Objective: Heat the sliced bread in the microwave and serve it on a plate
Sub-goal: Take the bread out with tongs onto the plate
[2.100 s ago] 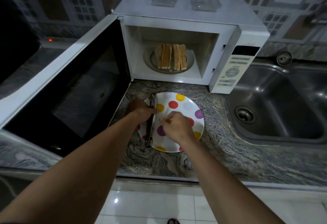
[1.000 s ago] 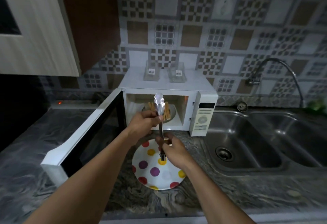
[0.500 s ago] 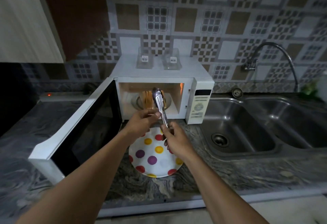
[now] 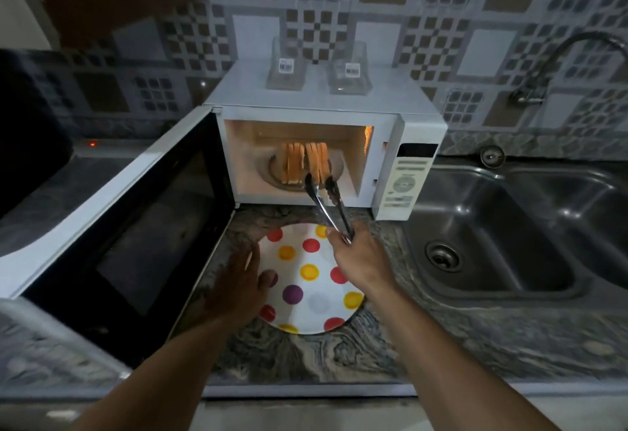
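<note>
sliced bread (image 4: 303,162) stands on edge on the turntable (image 4: 272,174) inside the open microwave (image 4: 306,108). right hand (image 4: 360,260) pinches the handle end of the tongs (image 4: 328,208), whose tips sit apart at the right-hand slices. left hand (image 4: 238,282) lies flat, fingers straight and spread, at the left rim of the dotted plate (image 4: 307,316) on the counter (image 4: 339,357).

hidden: left rim of white round polka-dot plate (image 4: 323,289) under blurred left hand (image 4: 238,289) | rear end of steel tongs (image 4: 331,208) inside right hand (image 4: 362,260) | cut off: curved metal tap (image 4: 557,63), right of right hand | unreadable: white microwave control panel (image 4: 404,182) beyond right hand
</note>
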Action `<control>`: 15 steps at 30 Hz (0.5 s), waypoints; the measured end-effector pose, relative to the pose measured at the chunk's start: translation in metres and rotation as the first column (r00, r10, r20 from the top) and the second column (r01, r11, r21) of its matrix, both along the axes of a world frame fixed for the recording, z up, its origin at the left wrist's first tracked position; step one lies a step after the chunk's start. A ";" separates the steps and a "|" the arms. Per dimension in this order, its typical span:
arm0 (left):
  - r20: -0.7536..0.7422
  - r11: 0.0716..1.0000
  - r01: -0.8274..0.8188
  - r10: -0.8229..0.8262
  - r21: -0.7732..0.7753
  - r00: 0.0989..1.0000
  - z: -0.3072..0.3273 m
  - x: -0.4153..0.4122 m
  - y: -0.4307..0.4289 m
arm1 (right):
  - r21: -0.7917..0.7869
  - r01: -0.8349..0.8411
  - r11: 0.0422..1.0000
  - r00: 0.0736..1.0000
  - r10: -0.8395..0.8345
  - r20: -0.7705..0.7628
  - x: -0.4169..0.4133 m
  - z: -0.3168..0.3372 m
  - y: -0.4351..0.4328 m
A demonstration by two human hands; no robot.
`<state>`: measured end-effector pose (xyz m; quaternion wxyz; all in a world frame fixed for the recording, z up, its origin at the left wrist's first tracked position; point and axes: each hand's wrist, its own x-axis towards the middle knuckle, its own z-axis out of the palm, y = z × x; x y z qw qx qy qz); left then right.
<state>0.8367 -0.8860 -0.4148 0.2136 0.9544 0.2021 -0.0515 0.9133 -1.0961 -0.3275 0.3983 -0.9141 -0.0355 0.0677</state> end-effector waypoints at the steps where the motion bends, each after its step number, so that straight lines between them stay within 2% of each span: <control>1: 0.000 1.000 -0.004 0.004 -0.012 1.000 -0.005 0.000 -0.001 | -0.038 0.011 0.999 1.000 -0.011 0.007 0.007 -0.001 0.002; 15: 0.094 0.986 -0.044 0.029 0.161 0.995 -0.028 0.007 -0.003 | -0.239 0.118 0.964 0.993 -0.109 0.051 0.090 0.013 0.049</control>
